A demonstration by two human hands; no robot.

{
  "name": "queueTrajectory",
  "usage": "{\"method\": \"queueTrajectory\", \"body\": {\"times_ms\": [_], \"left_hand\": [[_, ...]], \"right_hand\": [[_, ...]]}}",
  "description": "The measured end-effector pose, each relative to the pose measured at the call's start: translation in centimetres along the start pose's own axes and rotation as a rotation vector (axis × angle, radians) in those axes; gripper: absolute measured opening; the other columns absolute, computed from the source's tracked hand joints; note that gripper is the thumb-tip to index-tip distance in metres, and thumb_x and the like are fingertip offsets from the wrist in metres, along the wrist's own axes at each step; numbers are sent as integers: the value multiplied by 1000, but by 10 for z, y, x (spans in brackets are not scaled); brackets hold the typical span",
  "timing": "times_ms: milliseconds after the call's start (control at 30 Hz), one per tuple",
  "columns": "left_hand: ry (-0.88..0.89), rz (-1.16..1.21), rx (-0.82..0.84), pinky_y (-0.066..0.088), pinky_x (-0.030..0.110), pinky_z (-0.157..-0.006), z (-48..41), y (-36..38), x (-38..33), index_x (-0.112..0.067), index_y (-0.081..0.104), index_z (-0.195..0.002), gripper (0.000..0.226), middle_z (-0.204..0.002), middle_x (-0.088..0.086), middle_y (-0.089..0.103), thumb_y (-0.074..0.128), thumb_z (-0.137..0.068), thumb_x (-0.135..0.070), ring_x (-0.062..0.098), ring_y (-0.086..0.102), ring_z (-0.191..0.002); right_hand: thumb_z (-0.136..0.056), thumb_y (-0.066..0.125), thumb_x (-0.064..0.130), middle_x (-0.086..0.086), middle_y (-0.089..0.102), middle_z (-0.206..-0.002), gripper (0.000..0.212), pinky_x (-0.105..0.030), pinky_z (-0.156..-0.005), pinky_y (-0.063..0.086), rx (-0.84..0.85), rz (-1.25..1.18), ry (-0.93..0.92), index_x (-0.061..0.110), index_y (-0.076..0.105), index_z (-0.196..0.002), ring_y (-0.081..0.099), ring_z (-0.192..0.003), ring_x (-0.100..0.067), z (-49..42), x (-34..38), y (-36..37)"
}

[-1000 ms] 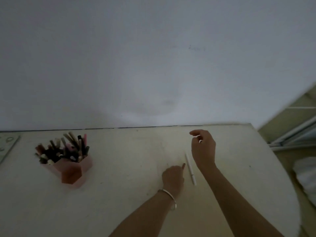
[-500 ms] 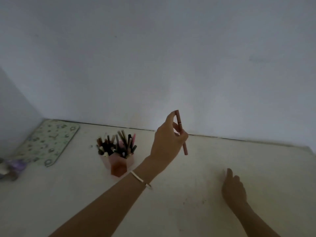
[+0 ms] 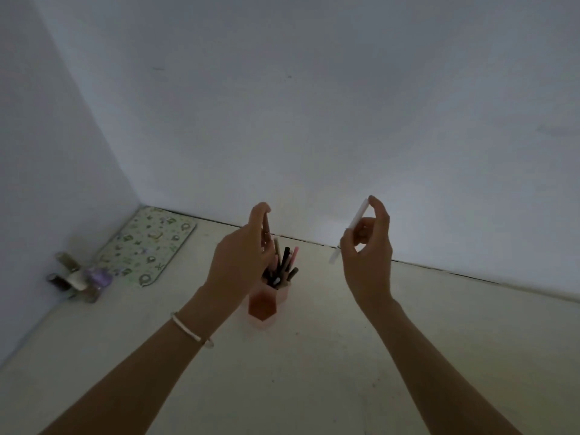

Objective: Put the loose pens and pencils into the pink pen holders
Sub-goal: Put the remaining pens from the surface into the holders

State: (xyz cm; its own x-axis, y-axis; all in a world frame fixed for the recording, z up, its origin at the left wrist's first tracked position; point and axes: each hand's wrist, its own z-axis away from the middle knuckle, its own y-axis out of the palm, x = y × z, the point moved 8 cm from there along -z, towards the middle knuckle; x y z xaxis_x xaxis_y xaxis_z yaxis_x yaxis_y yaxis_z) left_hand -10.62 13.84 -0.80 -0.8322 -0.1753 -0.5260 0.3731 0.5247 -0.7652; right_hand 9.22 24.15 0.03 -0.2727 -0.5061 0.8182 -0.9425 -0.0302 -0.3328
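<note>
The pink pen holders point(image 3: 266, 304) stand on the pale table, packed with several dark and pink pens point(image 3: 284, 264). My left hand point(image 3: 243, 259) hovers just above and left of them, holding a reddish-brown pencil point(image 3: 266, 229) upright, its lower end among the pens. My right hand point(image 3: 367, 249) is raised to the right of the holders, pinching a white pen point(image 3: 350, 232) that slants up toward my fingertips. My left hand hides part of the holders.
A green patterned mat point(image 3: 147, 246) lies in the left corner by the wall. Small bottles point(image 3: 78, 279), one purple, cluster at the far left. White walls close off the back and left of the table point(image 3: 314, 372).
My left hand has carried the reddish pencil over to the holders. My right hand has lifted off the table and now holds the white pen in the air. The view has swung left.
</note>
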Motion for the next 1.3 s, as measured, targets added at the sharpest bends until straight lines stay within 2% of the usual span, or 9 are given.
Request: {"method": "queueTrajectory", "body": {"times_ms": [133, 267, 400, 533, 733, 900, 1067, 1200, 1300], "left_hand": [[-3, -145, 80, 55, 35, -57, 7, 22, 5, -26, 36, -125, 45, -74, -4, 65, 62, -89, -23, 15, 61, -59], [105, -325, -7, 49, 29, -65, 12, 24, -2, -19, 64, -86, 13, -69, -4, 65, 75, -79, -21, 17, 60, -66], [222, -519, 49, 38, 36, -88, 18, 37, -3, -26, 76, -80, 19, -107, -12, 71, 59, -87, -34, 19, 57, -105], [136, -322, -85, 39, 40, -91, 6, 10, -3, -21, 77, -94, 39, -119, -1, 70, 41, -96, -36, 23, 58, -111], [-129, -5, -301, 38, 36, -93, -23, -52, 22, -13, 74, -104, 37, -111, 1, 71, 43, -100, -33, 21, 55, -113], [-179, 192, -507, 41, 38, -97, -24, -92, 29, -16, 73, -101, 33, -106, -2, 72, 41, -100, -25, 20, 58, -110], [-169, 243, -551, 42, 45, -96, -21, -107, 25, -16, 73, -99, 36, -106, -3, 70, 40, -100, -28, 18, 57, -109], [-154, 247, -538, 42, 46, -96, -19, -107, 24, -17, 73, -98, 34, -105, -4, 69, 40, -100, -27, 16, 56, -108], [-136, 237, -509, 44, 46, -95, -16, -101, 27, -18, 72, -99, 35, -106, -3, 69, 38, -99, -28, 17, 58, -107]], "right_hand": [[-91, 56, 7, 5, 56, -84, 57, -19, -74, 52, -10, -32, -4, 28, 33, -139, 60, -77, -12, 3, 6, 4], [-89, 60, 7, 10, 60, -84, 57, -12, -71, 50, -13, -66, -3, 31, 35, -134, 63, -78, -9, 8, 2, 4], [-90, 60, 11, 11, 65, -83, 48, -9, -69, 47, -8, -55, -8, 30, 37, -128, 65, -79, -7, 14, -2, 7], [-90, 60, 13, 9, 67, -80, 43, -9, -70, 46, 27, -37, -36, 29, 39, -124, 64, -77, -5, 16, 3, 19], [-91, 59, 11, 13, 65, -79, 42, -8, -70, 45, 69, -52, -97, 27, 38, -124, 63, -76, -6, 19, 21, 38], [-93, 57, 12, 16, 61, -77, 42, -8, -66, 45, 124, -12, -143, 31, 35, -123, 62, -71, -5, 19, 28, 55], [-95, 55, 18, 6, 64, -81, 37, -24, -64, 53, 320, 243, -174, 30, 36, -123, 59, -69, -9, 31, 16, 83], [-93, 55, 29, 2, 67, -95, 21, -36, -85, 50, 389, 422, -296, 17, 65, -106, 60, -92, -18, 43, 10, 92], [-95, 44, 43, -5, 61, -126, 41, -40, -104, 34, 445, 558, -330, 17, 76, -93, 49, -122, -26, 53, 4, 96]]}}
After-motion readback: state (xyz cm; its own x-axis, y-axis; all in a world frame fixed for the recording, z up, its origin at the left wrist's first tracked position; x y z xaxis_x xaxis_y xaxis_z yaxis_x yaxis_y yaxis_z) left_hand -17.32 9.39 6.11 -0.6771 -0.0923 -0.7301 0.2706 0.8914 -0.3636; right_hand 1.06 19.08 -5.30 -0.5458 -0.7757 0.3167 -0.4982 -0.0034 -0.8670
